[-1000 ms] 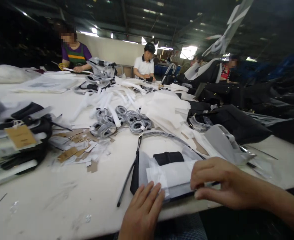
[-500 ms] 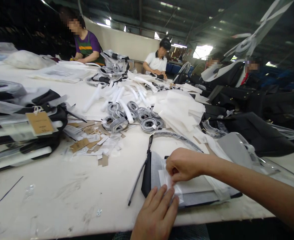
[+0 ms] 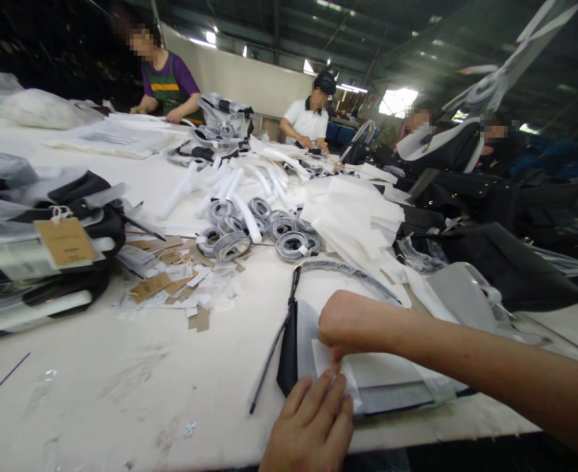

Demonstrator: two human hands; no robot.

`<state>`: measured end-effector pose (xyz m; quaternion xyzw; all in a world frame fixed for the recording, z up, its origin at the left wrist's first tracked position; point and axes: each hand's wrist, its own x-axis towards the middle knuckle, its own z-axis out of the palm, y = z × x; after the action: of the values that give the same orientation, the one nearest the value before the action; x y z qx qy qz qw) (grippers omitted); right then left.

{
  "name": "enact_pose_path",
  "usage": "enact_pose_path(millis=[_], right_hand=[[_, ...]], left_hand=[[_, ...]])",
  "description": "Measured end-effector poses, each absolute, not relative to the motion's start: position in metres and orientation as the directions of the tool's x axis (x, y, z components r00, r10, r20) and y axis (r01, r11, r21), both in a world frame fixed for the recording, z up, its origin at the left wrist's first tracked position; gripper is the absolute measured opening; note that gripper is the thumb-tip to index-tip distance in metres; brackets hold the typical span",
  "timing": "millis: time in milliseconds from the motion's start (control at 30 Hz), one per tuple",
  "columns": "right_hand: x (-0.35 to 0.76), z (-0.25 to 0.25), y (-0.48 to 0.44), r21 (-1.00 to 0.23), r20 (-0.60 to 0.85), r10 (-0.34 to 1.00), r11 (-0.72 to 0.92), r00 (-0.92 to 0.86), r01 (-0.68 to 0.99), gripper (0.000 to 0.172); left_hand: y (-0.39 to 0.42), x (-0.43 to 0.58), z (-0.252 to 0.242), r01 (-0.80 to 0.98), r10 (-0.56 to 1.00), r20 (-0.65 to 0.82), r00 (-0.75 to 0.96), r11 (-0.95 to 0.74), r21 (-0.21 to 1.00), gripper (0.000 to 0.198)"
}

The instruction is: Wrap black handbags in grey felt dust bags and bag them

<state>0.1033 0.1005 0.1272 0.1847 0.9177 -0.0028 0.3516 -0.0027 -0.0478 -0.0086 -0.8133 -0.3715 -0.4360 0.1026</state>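
A flat grey and black bag (image 3: 392, 393) lies near the table's front edge, with a white translucent sheet (image 3: 322, 357) on it. My left hand (image 3: 311, 423) rests on the sheet and the bag's near edge, its fingers stretched out. Just beyond those fingertips, my right hand (image 3: 350, 324) is curled and pressed down at the sheet; what its fingers pinch is hidden. A wrapped handle (image 3: 352, 267) arches behind the bag, and a black cord (image 3: 270, 364) hangs off its left side onto the table.
Wrapped strap coils (image 3: 293, 244), white tubes (image 3: 244, 213) and paper sheets (image 3: 355, 206) lie beyond the bag. Cardboard tags (image 3: 151, 286) are scattered left of it, beside stacked bags (image 3: 33, 262). Black bags (image 3: 505, 262) fill the right. Several people work across the table.
My right hand has turned over slightly and its knuckles now face more upward, still at the sheet. My left hand has barely moved. The view has shifted a little.
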Motion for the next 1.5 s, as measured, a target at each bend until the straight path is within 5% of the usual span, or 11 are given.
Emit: enact_pose_path(millis=[100, 333, 567, 800, 900, 1033, 1100, 1367, 1500], right_hand=[[0.098, 0.122, 0.106, 0.104, -0.676, 0.304, 0.941, -0.671, 0.321, 0.022], [0.108, 0.109, 0.131, 0.067, -0.625, 0.379, 0.897, -0.683, 0.436, 0.053], [0.129, 0.079, 0.171, -0.263, -0.617, 0.507, 0.588, -0.601, 0.765, 0.049], [0.154, 0.076, 0.167, -0.494, -0.513, 0.506, 0.487, -0.693, 0.721, 0.043], [0.165, 0.084, 0.148, -0.542, -0.467, 0.529, 0.461, -0.708, 0.702, 0.061], [0.173, 0.082, 0.119, -0.492, -0.439, 0.579, 0.485, -0.687, 0.723, 0.111], [0.173, 0.075, 0.11, -0.458, -0.393, 0.643, 0.484, -0.658, 0.746, 0.118], [0.175, 0.047, 0.121, -0.738, -0.301, 0.691, 0.268, -0.658, 0.619, 0.058], [0.173, 0.04, 0.124, -0.735, -0.239, 0.787, 0.237, -0.569, 0.636, 0.044]], left_hand=[[-0.047, -0.001, -0.012, 0.694, 0.505, 0.798, 0.328, -0.702, 0.16, 0.027], [-0.045, 0.003, -0.012, 0.704, 0.505, 0.819, 0.273, -0.685, 0.187, 0.026], [-0.042, 0.001, -0.012, 0.705, 0.472, 0.834, 0.286, -0.693, 0.151, 0.026], [-0.039, -0.003, -0.007, 0.692, 0.471, 0.827, 0.308, -0.707, 0.144, 0.024], [-0.04, -0.003, -0.008, 0.698, 0.461, 0.827, 0.321, -0.706, 0.122, 0.026], [-0.043, -0.003, -0.005, 0.707, 0.486, 0.805, 0.339, -0.697, 0.123, 0.029], [-0.044, -0.004, -0.001, 0.709, 0.497, 0.795, 0.347, -0.694, 0.125, 0.03], [-0.044, -0.007, 0.012, 0.707, 0.531, 0.73, 0.43, -0.701, 0.093, 0.028], [-0.045, -0.009, 0.01, 0.696, 0.521, 0.729, 0.445, -0.713, 0.085, 0.029]])
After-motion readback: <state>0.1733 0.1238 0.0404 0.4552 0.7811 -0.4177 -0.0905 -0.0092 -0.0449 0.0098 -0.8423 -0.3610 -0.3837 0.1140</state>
